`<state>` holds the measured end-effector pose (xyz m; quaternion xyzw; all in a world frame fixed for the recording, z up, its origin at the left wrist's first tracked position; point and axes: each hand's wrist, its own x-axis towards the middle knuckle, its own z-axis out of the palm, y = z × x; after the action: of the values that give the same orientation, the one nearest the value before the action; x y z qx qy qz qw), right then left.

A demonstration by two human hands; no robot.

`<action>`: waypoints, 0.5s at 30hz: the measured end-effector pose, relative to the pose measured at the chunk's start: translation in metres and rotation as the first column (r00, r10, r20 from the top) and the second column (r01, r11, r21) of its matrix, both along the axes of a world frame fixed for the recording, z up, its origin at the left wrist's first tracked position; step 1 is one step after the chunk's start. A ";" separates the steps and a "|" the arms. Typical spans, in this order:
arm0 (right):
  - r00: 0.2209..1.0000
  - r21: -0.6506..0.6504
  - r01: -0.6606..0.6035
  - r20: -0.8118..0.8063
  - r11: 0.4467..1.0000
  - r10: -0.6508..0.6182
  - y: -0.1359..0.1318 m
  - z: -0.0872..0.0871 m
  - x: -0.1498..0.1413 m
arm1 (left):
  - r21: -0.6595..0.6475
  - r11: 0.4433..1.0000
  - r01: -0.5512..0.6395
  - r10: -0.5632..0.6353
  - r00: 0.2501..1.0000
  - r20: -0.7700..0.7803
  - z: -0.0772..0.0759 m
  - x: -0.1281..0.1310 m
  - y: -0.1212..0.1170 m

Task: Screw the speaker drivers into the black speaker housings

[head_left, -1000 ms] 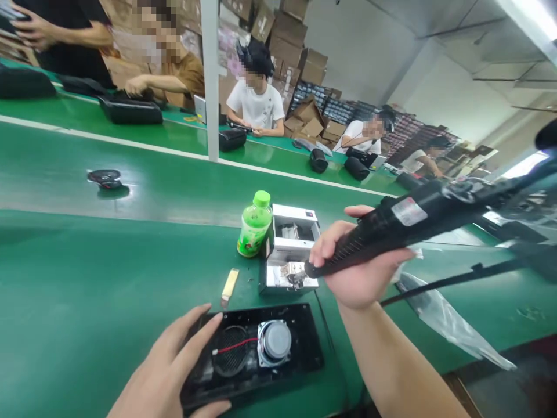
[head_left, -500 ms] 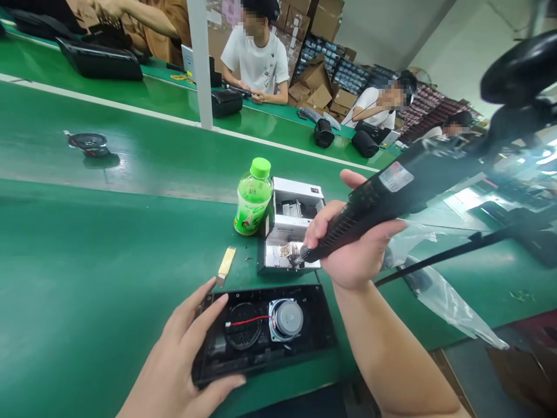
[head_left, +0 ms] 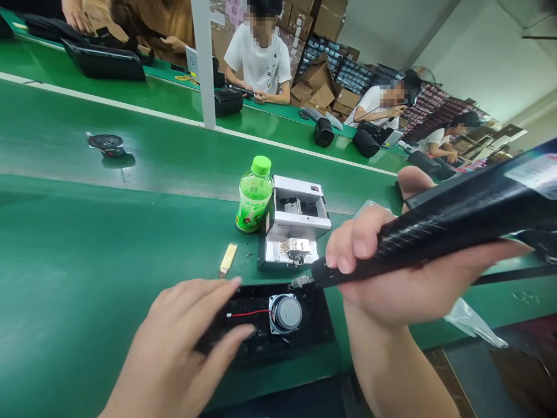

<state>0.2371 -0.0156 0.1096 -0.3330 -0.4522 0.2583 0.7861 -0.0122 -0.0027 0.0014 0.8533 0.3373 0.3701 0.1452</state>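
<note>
In my right hand [head_left: 391, 290] is a black electric screwdriver [head_left: 452, 217], its fingers wrapped round the body. The bit end points left and sits over the far edge of a black speaker housing [head_left: 315, 334]; a clear sleeve covers part of the bit. Inside the housing sits a square-framed speaker [head_left: 288, 313] with a red wire [head_left: 252, 314] and a white plug. My left hand [head_left: 183, 328] is over the housing's left end, thumb and fingers apart. Whether it touches the housing I cannot tell.
Behind the housing stand a screw feeder [head_left: 296, 226] and a green-capped bottle [head_left: 253, 197]. A yellow-handled blade [head_left: 228, 259] lies left of them. Another speaker [head_left: 108, 145] rests on the belt [head_left: 174, 151]. Several people work across it. A plastic bag [head_left: 474, 322] lies to the right.
The screwdriver has come from the screw feeder down towards the housing and closer to me. My left hand has shifted inward from the housing's edges. On the belt, the other speaker has moved right.
</note>
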 end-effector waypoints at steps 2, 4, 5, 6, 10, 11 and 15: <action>0.997 -0.062 -0.026 -0.069 0.998 0.022 -0.012 0.007 -0.006 | 0.025 0.995 0.094 -0.094 0.995 0.025 0.016 0.022 -0.003; 0.992 -0.117 -0.051 -0.120 0.992 0.037 -0.024 0.014 -0.011 | -0.013 0.989 0.149 -0.148 0.987 0.056 0.024 0.041 -0.007; 0.991 -0.122 -0.064 -0.126 0.990 0.049 -0.030 0.016 -0.012 | -0.049 0.984 0.172 -0.168 0.983 0.069 0.025 0.047 -0.009; 0.991 -0.116 -0.073 -0.119 0.991 0.059 -0.036 0.018 -0.012 | -0.087 0.977 0.196 -0.189 0.979 0.081 0.024 0.052 -0.011; 0.996 -0.149 -0.083 -0.056 0.985 0.075 -0.050 0.020 -0.007 | -0.188 0.944 0.272 -0.247 0.958 0.143 0.018 0.054 -0.015; 0.996 -0.159 -0.084 -0.046 0.984 0.078 -0.052 0.019 -0.006 | -0.195 0.941 0.277 -0.248 0.955 0.162 0.017 0.053 -0.017; 0.994 -0.177 -0.106 -0.056 0.978 0.098 -0.058 0.014 -0.006 | -0.258 0.925 0.280 -0.223 0.948 0.229 0.018 0.049 -0.022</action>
<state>0.2314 -0.0733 0.1239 -0.3729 -0.4250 0.3458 0.7488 0.0370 -0.0249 0.0190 0.8190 0.2590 0.3772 0.3462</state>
